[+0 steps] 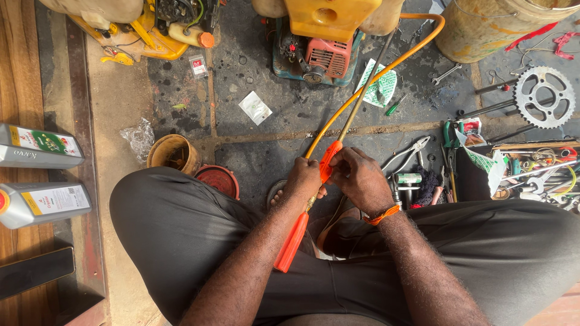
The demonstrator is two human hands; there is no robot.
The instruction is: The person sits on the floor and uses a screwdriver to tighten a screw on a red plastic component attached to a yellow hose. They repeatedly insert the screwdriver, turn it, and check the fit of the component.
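Observation:
I sit cross-legged on the floor, and both hands meet over my lap on an orange plastic trigger handle (292, 241) of a sprayer lance. My left hand (303, 180) is wrapped around the handle near its brass joint. My right hand (360, 178) pinches the orange lever (329, 158) at the upper end. An orange hose (374, 75) runs from the handle up and curves right toward a yellow sprayer tank (331, 17). A thin dark metal rod (370, 84) lies alongside the hose. An orange band (382, 215) circles my right wrist.
A small red-and-teal engine (320, 57) stands under the tank. Pliers (406, 152), wrenches, a sprocket (544, 96) and an open tool tray (531, 169) lie at right. Two grey oil cans (39, 175) rest at left; a brown cup (175, 154) and red lid (219, 180) sit beside my knee.

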